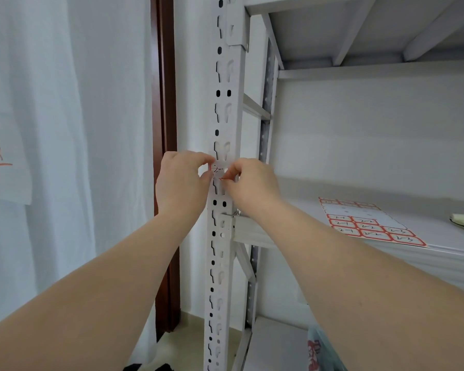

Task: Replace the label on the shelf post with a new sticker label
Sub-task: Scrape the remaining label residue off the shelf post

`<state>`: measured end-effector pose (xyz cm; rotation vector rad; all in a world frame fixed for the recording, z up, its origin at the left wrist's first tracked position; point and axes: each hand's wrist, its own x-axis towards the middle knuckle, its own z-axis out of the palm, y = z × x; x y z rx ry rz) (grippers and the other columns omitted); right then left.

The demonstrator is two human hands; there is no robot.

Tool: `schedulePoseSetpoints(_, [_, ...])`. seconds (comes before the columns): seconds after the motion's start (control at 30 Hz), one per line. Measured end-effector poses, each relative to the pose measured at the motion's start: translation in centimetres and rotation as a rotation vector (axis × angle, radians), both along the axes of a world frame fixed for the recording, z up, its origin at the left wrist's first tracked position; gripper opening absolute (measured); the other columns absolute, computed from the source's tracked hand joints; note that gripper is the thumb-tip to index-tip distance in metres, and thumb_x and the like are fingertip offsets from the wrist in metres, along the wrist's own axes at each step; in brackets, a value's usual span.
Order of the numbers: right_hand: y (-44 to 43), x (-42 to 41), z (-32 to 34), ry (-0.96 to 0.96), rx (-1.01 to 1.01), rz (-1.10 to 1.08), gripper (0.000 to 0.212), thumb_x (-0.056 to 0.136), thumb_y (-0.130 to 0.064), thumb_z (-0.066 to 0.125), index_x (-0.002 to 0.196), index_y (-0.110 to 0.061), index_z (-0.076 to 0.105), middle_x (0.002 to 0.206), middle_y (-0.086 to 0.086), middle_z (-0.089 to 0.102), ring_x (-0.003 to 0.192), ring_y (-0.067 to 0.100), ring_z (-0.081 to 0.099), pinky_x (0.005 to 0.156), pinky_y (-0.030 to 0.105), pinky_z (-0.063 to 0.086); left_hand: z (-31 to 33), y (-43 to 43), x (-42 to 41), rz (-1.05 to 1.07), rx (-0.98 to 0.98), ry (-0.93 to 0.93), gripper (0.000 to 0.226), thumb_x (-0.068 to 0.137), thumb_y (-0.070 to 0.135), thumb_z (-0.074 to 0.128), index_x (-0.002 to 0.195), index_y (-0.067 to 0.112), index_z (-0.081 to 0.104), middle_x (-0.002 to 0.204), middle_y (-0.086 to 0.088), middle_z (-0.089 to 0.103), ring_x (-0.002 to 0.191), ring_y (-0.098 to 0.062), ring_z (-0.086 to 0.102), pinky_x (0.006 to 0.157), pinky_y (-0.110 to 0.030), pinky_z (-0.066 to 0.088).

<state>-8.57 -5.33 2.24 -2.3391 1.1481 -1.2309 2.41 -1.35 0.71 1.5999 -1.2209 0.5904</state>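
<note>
On shelf [306,202] beside post [223,116], sticker sheet [370,223]

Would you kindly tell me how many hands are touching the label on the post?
2. The left hand pinches the left edge of the label; the right hand pinches its lower right corner, against the post. Neither is hidden.

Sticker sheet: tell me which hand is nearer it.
Right. The right hand pinches the label on the side of the shelf post facing the sticker sheet; the left hand is across the post.
</note>
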Motion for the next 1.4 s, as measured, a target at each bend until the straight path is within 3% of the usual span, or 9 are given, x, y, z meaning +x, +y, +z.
schedulePoseSetpoints(0.23, [0.1, 0.0, 0.1, 0.014, -0.012, -0.009, 0.012, 0.086, -0.018, 0.058, 0.090, -0.017, 0.069, 0.099, 0.003, 0.068, 0.086, 0.023, 0.057, 0.070, 0.025, 0.043, -0.6, -0.3, 0.6, 0.027, 0.043, -0.102, 0.016, 0.090, 0.023, 0.057, 0.100, 0.021, 0.070, 0.109, 0.007, 0.065, 0.114, -0.017, 0.044, 0.077, -0.022, 0.034])
schedulePoseSetpoints(0.43, [0.1, -0.1, 0.3, 0.038, -0.008, 0.010, 0.011, 0.087, -0.020, 0.056, 0.086, -0.018, 0.067, 0.097, 0.004, 0.067, 0.085, 0.023, 0.058, 0.068, 0.025, 0.041, -0.4, -0.3, 0.5, -0.061, 0.002, 0.009, 0.015, 0.085, 0.033, 0.064, 0.095, 0.025, 0.069, 0.099, 0.012, 0.066, 0.110, -0.017, 0.047, 0.076, -0.021, 0.030])
schedulePoseSetpoints(0.57, [0.1, -0.3, 0.4, 0.052, -0.010, 0.022, 0.011, 0.087, -0.020, 0.055, 0.079, -0.022, 0.063, 0.097, 0.003, 0.068, 0.084, 0.022, 0.057, 0.069, 0.026, 0.042, 0.2, -0.6, 0.2, -0.119, -0.011, 0.134, 0.014, 0.080, 0.038, 0.066, 0.084, 0.025, 0.068, 0.086, 0.013, 0.064, 0.103, -0.018, 0.055, 0.074, -0.029, 0.043])
schedulePoseSetpoints(0.8, [-0.3, -0.4, 0.5, 0.053, 0.004, 0.033, 0.011, 0.087, -0.022, 0.056, 0.083, -0.021, 0.066, 0.091, 0.001, 0.064, 0.083, 0.021, 0.056, 0.068, 0.025, 0.041, 0.4, -0.7, 0.2, -0.115, 0.018, 0.143, 0.013, 0.081, 0.038, 0.065, 0.082, 0.026, 0.068, 0.088, 0.009, 0.067, 0.104, -0.019, 0.056, 0.075, -0.031, 0.045])
schedulePoseSetpoints(1.03, [-0.4, -0.5, 0.4, 0.055, -0.013, 0.039, 0.013, 0.086, -0.020, 0.055, 0.086, -0.018, 0.069, 0.085, -0.003, 0.059, 0.080, 0.018, 0.052, 0.067, 0.024, 0.037, 0.7, -0.4, -0.3, 0.017, 0.112, -0.009, 0.023, 0.089, 0.039, 0.056, 0.096, 0.021, 0.069, 0.098, 0.000, 0.065, 0.110, -0.019, 0.044, 0.072, -0.034, 0.045])
schedulePoseSetpoints(1.2, [-0.3, -0.7, 0.4, 0.057, -0.013, 0.050, 0.013, 0.086, -0.017, 0.055, 0.082, -0.018, 0.068, 0.095, 0.001, 0.069, 0.090, 0.022, 0.060, 0.072, 0.027, 0.046, 1.1, 0.0, -0.5, 0.062, 0.145, -0.169, 0.020, 0.090, 0.035, 0.057, 0.091, 0.018, 0.069, 0.108, 0.004, 0.058, 0.114, -0.021, 0.040, 0.069, -0.036, 0.047])
schedulePoseSetpoints(1.4, [-0.4, -0.7, 0.4, 0.063, -0.013, 0.064, 0.014, 0.085, -0.016, 0.056, 0.074, -0.023, 0.061, 0.096, 0.001, 0.070, 0.094, 0.021, 0.061, 0.080, 0.031, 0.050, 1.2, -0.2, -0.5, 0.064, 0.151, -0.192, 0.022, 0.092, 0.032, 0.053, 0.090, 0.016, 0.068, 0.106, 0.003, 0.059, 0.107, -0.020, 0.045, 0.067, -0.035, 0.046])
